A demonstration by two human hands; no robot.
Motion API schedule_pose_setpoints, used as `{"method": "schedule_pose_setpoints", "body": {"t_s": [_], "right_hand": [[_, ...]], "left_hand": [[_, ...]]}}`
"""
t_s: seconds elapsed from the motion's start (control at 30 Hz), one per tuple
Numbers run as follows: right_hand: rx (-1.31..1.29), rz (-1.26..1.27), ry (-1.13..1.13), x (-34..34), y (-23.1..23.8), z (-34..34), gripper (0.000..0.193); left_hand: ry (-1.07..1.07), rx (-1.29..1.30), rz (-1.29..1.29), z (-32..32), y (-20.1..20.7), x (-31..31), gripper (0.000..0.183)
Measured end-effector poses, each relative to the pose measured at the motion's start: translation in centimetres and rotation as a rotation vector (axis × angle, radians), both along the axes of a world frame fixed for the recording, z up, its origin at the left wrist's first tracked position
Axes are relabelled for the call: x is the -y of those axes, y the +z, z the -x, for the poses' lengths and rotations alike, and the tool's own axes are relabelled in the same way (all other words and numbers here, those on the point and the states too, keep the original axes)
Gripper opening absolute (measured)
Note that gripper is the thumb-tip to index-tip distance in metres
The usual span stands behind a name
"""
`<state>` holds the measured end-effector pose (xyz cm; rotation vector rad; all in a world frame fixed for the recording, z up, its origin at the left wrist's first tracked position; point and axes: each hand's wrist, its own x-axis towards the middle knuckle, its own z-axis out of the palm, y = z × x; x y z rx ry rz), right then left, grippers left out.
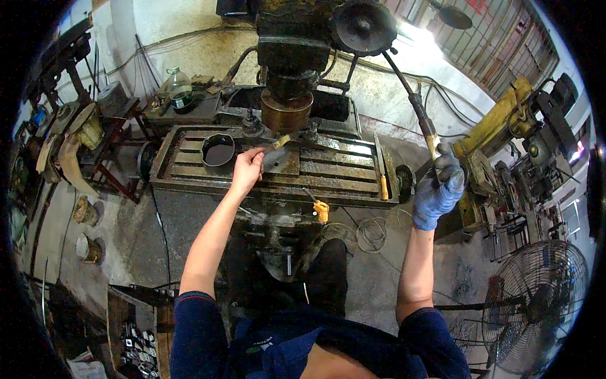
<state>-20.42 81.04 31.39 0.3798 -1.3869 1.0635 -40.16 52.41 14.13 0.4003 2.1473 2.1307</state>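
My bare left hand (249, 167) is closed on a small brush with a yellowish tip (282, 141). The brush points right, over the slotted machine table (271, 184), just below the round brown cutter head (286, 112) of the machine. A dark round pot (218, 151) of dark liquid stands on the table, left of this hand. On the right, my right hand (440, 189), in a blue glove, grips the lower end of a long lever (421, 117). That lever runs up to the machine's round hub (363, 27).
A yellow-handled tool (384, 187) lies at the table's right end. Another yellow-handled piece (321, 210) is at its front edge. A large fan (536, 303) stands at lower right, a wooden crate (129, 300) at lower left. Coiled cable (371, 235) lies on the floor.
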Motion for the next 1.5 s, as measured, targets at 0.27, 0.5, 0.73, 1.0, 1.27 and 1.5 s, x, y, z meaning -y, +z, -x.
{"method": "schedule_pose_setpoints", "body": {"t_s": [0.27,0.5,0.73,1.0,1.27,1.5], "right_hand": [[0.066,0.021,-0.047,-0.3,-1.4,-0.1,0.044],[0.013,0.004,0.032,-0.1,0.0,-0.2,0.047],[0.067,0.027,0.036,-0.7,1.2,-1.0,0.049],[-0.009,-0.041,0.025,-0.8,3.5,-0.5,0.032],[-0.074,-0.048,-0.076,-0.8,7.0,0.2,0.035],[-0.173,-0.218,0.041,-5.0,10.5,1.3,0.029]], "left_hand": [[0.014,-0.073,0.084,-0.5,0.3,-0.3,0.028],[0.018,-0.171,0.225,-0.5,0.2,0.4,0.027],[0.007,-0.295,0.367,-0.7,0.6,1.1,0.026],[0.051,-0.303,0.389,-0.6,0.5,0.3,0.026],[0.039,-0.321,0.411,0.8,-0.1,-0.4,0.028],[0.026,-0.287,0.449,1.7,-0.5,-2.1,0.029]]}}
